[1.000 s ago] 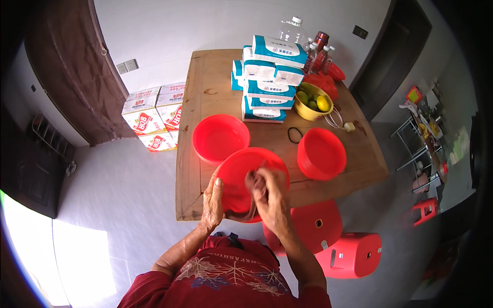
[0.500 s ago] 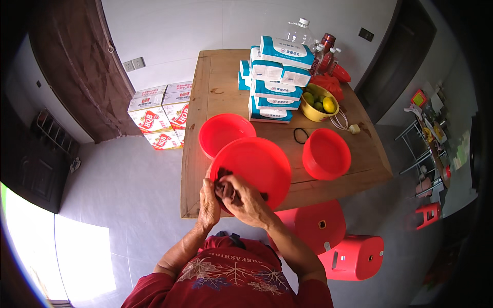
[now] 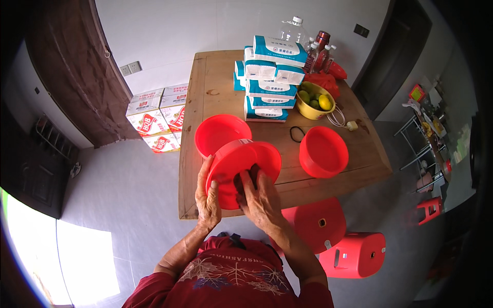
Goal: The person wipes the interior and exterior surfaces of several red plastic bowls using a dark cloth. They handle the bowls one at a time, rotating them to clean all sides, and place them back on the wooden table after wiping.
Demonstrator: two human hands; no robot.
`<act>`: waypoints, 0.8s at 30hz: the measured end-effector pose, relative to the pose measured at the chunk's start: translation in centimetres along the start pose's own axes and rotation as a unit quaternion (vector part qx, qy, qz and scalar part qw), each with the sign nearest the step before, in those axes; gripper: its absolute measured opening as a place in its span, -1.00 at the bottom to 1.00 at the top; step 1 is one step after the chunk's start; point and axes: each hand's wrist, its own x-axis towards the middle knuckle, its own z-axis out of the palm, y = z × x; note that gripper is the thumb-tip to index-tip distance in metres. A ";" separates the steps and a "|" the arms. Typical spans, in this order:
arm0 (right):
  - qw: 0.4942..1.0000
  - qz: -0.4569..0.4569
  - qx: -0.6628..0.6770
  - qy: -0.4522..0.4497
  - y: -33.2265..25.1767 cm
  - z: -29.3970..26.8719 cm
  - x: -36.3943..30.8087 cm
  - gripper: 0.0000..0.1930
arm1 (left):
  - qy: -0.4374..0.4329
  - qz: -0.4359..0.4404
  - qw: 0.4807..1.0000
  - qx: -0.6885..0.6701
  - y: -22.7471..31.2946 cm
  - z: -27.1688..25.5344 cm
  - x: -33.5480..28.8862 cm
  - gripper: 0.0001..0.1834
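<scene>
My left hand (image 3: 208, 197) grips the rim of a red plastic basin (image 3: 226, 169) at its left side, thumb toward me. The basin is tilted above the table's front edge. Inside it, my right hand (image 3: 262, 203) presses a dark brown cloth (image 3: 251, 174) against the wall, its fingers bent over the bunched fabric and partly hiding it. Just behind stands a second red basin (image 3: 218, 132), partly covered by the held one. A third red basin (image 3: 324, 154) sits to the right on the wooden table (image 3: 205, 77).
Blue-and-white tissue packs (image 3: 271, 88) are stacked at the table's back, beside a yellow bowl (image 3: 308, 110) of green and yellow fruit. A black loop (image 3: 291, 134) and a white cable (image 3: 339, 118) lie nearby. Red stools (image 3: 354, 256) stand at the front right; cartons (image 3: 149, 123) at the left.
The held basin has tipped more steeply, its inside now turned sideways. My right hand has moved right with the cloth, from the left rim to deeper inside the basin.
</scene>
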 end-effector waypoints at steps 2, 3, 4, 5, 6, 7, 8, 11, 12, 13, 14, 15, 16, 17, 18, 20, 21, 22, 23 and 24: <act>0.991 0.033 0.112 -0.062 -1.0 0.2 -0.8 -0.28 | -0.010 0.008 1.000 -0.026 -0.4 0.3 -0.2 -0.39; 0.983 0.005 0.168 -0.073 -1.1 0.3 -0.9 -0.28 | -0.016 0.012 0.999 -0.037 -0.5 0.4 -0.3 -0.39; 0.971 -0.022 0.224 -0.084 -1.1 0.4 -0.9 -0.28 | -0.031 0.009 0.999 -0.009 -0.6 0.1 -0.3 -0.40; 0.955 -0.050 0.278 -0.094 -1.1 0.6 -1.0 -0.27 | -0.019 -0.009 0.999 -0.029 -0.2 0.2 -0.5 -0.38; 0.950 -0.074 0.291 -0.083 -1.3 1.1 -1.0 -0.22 | -0.007 -0.026 0.998 -0.051 0.3 0.5 -0.6 -0.36; 0.947 -0.079 0.305 -0.063 -1.6 1.0 -1.2 -0.23 | 0.005 -0.043 0.996 -0.072 0.6 0.7 -0.6 -0.34; 0.940 -0.076 0.325 -0.065 -1.6 0.9 -1.2 -0.27 | 0.007 -0.014 0.999 -0.052 0.0 0.4 -0.4 -0.35; 0.920 -0.086 0.371 -0.093 -1.5 -0.3 -1.5 -0.40 | 0.046 -0.035 0.998 -0.033 0.0 -1.5 1.0 -0.43; 0.913 -0.115 0.385 -0.076 -1.2 -0.8 -1.4 -0.40 | 0.078 -0.033 0.996 -0.022 -0.7 -2.2 1.6 -0.43; 0.916 -0.097 0.384 -0.067 -0.7 -1.0 -1.5 -0.43 | 0.108 -0.031 0.994 -0.013 -1.6 -2.7 2.3 -0.43; 0.918 -0.079 0.383 -0.059 0.0 -0.9 -1.8 -0.46 | 0.137 -0.029 0.990 -0.004 -2.4 -3.3 3.0 -0.43; 0.920 -0.061 0.383 -0.049 0.7 -0.7 -2.2 -0.48 | 0.166 -0.027 0.986 0.005 -3.1 -3.8 3.7 -0.43; 0.917 -0.009 0.398 -0.029 1.4 0.2 -2.4 -0.52 | 0.171 -0.026 0.985 0.001 -3.5 -4.4 4.5 -0.43; 0.921 0.023 0.388 -0.022 2.4 0.1 -2.8 -0.51 | 0.176 -0.024 0.984 -0.004 -4.0 -4.9 5.4 -0.43; 0.941 0.030 0.336 0.001 3.5 0.3 -2.8 -0.50 | 0.181 -0.023 0.983 -0.008 -4.3 -5.2 6.2 -0.43; 0.965 0.055 0.254 0.040 5.4 1.2 -3.4 -0.47 | 0.164 -0.052 0.983 -0.058 -4.6 -5.6 7.5 -0.43; 0.970 0.074 0.226 0.055 6.2 1.7 -3.8 -0.44 | 0.156 -0.066 0.982 -0.082 -4.9 -5.7 8.2 -0.42; 0.978 0.098 0.176 0.056 7.1 2.6 -4.6 -0.41 | 0.180 -0.073 0.978 -0.081 -5.7 -5.5 9.0 -0.45; 0.980 0.107 0.158 0.065 8.0 3.3 -5.1 -0.38 | 0.176 -0.062 0.981 -0.042 -6.7 -5.3 9.6 -0.45; 0.981 0.115 0.142 0.060 8.4 3.5 -5.3 -0.37 | 0.173 -0.053 0.984 -0.002 -7.9 -5.2 10.3 -0.46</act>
